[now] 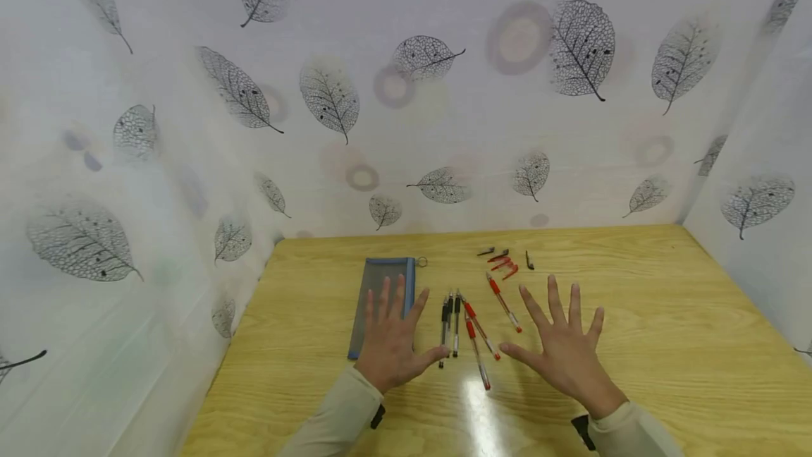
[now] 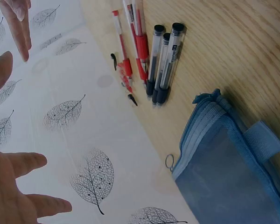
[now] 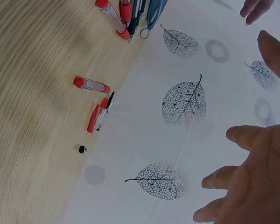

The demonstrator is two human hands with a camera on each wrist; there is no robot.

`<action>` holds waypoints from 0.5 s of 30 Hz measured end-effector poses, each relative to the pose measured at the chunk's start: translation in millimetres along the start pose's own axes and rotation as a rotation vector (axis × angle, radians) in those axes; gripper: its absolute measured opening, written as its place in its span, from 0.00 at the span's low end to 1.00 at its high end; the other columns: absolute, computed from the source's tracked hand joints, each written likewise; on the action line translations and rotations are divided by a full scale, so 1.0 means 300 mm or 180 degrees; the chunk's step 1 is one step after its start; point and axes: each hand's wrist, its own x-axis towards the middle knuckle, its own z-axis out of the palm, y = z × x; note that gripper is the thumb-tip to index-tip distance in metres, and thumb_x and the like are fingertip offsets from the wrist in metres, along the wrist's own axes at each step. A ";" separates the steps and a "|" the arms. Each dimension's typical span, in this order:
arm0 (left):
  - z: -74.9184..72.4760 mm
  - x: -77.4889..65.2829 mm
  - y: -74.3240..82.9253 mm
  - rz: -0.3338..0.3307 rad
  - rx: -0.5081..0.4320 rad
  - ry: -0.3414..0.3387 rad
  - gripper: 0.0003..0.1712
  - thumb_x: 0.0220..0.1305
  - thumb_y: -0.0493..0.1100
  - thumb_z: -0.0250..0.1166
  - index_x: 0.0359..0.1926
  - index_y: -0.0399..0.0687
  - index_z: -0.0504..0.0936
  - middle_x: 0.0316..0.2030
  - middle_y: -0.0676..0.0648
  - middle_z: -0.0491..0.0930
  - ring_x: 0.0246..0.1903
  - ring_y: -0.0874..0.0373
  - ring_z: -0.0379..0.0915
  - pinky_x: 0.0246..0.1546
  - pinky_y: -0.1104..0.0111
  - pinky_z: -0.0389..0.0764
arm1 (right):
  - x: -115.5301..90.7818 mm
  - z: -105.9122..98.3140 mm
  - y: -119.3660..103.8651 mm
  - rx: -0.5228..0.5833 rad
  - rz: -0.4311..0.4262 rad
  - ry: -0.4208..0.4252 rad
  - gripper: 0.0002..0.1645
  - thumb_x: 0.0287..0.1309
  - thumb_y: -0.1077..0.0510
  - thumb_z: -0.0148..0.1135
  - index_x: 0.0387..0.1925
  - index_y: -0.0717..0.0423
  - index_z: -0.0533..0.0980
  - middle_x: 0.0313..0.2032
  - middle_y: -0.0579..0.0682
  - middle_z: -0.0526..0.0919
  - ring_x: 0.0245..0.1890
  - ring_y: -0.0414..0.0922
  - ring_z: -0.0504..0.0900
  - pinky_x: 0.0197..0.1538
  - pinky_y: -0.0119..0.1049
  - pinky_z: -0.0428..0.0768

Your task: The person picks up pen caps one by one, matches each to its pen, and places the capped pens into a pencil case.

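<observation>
Both bare hands are held up over the table, fingers spread and holding nothing. My left hand (image 1: pixel 395 348) is in front of a blue zippered mesh pouch (image 1: pixel 374 275), hiding part of it. Just right of that hand lie three black gel pens (image 1: pixel 456 323), uncapped, with two red gel pens (image 1: pixel 479 330) beside them. A third red gel pen (image 1: pixel 504 302) lies apart, nearer my right hand (image 1: pixel 567 355). Behind it are loose red pen caps (image 1: pixel 505 264) and black pen caps (image 1: pixel 529 260). In the left wrist view the pouch (image 2: pixel 219 172) looks flat, a ring on its zip.
The wood-grain table (image 1: pixel 666 316) meets a pale leaf-printed sheet (image 1: pixel 457 125) at the back, and similar sheeting stands at both sides. Light glares off the table's front middle. Dark bands show at both wrists.
</observation>
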 end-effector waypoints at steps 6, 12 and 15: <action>0.003 0.002 0.002 -0.0007 -0.0066 -0.0009 0.53 0.55 0.78 0.54 0.74 0.55 0.58 0.72 0.33 0.51 0.71 0.34 0.43 0.66 0.39 0.48 | 0.005 -0.003 0.004 -0.0009 0.0025 -0.0041 0.58 0.53 0.27 0.59 0.76 0.45 0.46 0.74 0.61 0.27 0.69 0.65 0.18 0.56 0.74 0.19; 0.015 0.002 -0.001 0.0021 -0.0455 -0.0114 0.51 0.56 0.74 0.57 0.73 0.51 0.60 0.71 0.32 0.51 0.71 0.34 0.43 0.67 0.41 0.49 | 0.011 0.004 0.016 0.0044 0.0009 0.0012 0.59 0.53 0.28 0.60 0.76 0.46 0.46 0.74 0.61 0.28 0.69 0.65 0.18 0.57 0.74 0.21; 0.019 0.002 -0.003 0.0013 -0.0717 -0.0193 0.50 0.57 0.72 0.58 0.73 0.51 0.59 0.71 0.32 0.52 0.71 0.35 0.43 0.67 0.41 0.48 | 0.015 0.009 0.026 0.0074 0.0023 0.0018 0.59 0.53 0.28 0.60 0.76 0.46 0.46 0.74 0.62 0.27 0.69 0.65 0.18 0.57 0.74 0.21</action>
